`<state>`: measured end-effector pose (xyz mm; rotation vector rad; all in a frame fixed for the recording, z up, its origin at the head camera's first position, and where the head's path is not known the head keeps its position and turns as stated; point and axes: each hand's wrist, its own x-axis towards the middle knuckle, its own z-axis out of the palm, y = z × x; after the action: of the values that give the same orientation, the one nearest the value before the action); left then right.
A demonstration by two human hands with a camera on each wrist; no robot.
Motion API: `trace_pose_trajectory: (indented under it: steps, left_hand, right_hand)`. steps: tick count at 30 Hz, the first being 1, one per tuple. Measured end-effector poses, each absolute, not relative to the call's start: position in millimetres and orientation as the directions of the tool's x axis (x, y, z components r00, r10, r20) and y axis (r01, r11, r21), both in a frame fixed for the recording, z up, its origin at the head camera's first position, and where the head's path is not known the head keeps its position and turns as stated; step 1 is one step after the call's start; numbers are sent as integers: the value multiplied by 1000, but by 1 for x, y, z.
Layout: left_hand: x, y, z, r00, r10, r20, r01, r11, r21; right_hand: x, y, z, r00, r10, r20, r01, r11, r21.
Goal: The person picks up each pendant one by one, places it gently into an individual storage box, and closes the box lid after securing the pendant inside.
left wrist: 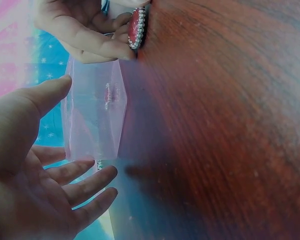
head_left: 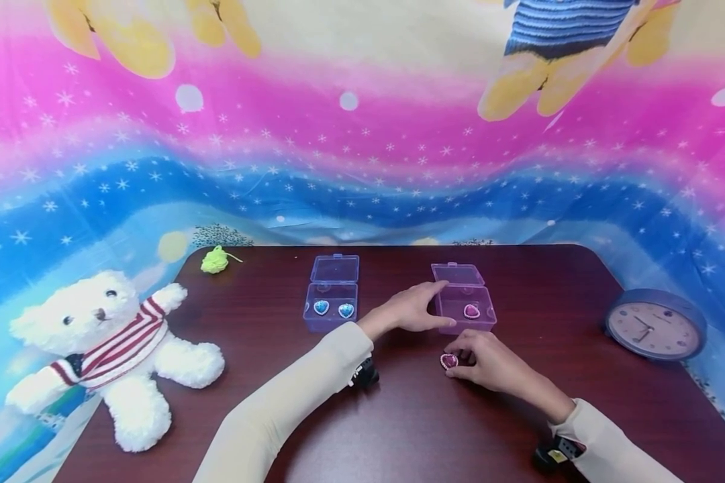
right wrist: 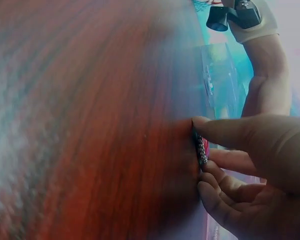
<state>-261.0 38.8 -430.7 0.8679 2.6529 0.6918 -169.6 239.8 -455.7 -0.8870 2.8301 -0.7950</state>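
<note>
A pink heart-shaped gem with a beaded silver rim [head_left: 449, 361] is pinched between the thumb and fingers of my right hand [head_left: 489, 362], low over the table in front of the pink box. That pink see-through box [head_left: 485, 323] has its lid tipped back, and a second pink heart gem [head_left: 471, 311] lies inside. My left hand [head_left: 407, 308] is at the box's left side, fingers spread. In the left wrist view, the left thumb and fingertips [left wrist: 106, 175] are right by the box wall [left wrist: 90, 120], with no grip around it.
Left of the hands, a blue see-through box [head_left: 331, 323] with its lid back holds two blue heart gems [head_left: 321, 307]. A round clock [head_left: 655, 325] stands at the right edge. A white teddy bear [head_left: 121, 355] sits at left, and green yarn [head_left: 215, 260] lies behind it.
</note>
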Motion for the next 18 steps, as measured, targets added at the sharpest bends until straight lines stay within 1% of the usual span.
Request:
trace_pose_trajectory:
  steps: [3, 9, 14, 18]
  left_hand:
    - [-261, 39, -430, -786, 609, -102, 481, 707, 518]
    - [-261, 39, -430, -786, 609, -104, 484, 711, 509]
    - [-262, 39, -431, -785, 611, -103, 486, 710, 509]
    - [-263, 39, -432, -784, 613, -100, 489, 708, 510]
  right_hand:
    - [-170, 240, -456, -821, -563, 91, -529, 692, -492]
    - [-171, 240, -457, -792, -589, 161, -585, 656, -478]
    - [-172, 242, -456, -786, -590, 185, -598, 651, -468]
    - [-173, 245, -451, -782, -586, 213, -613, 662, -431]
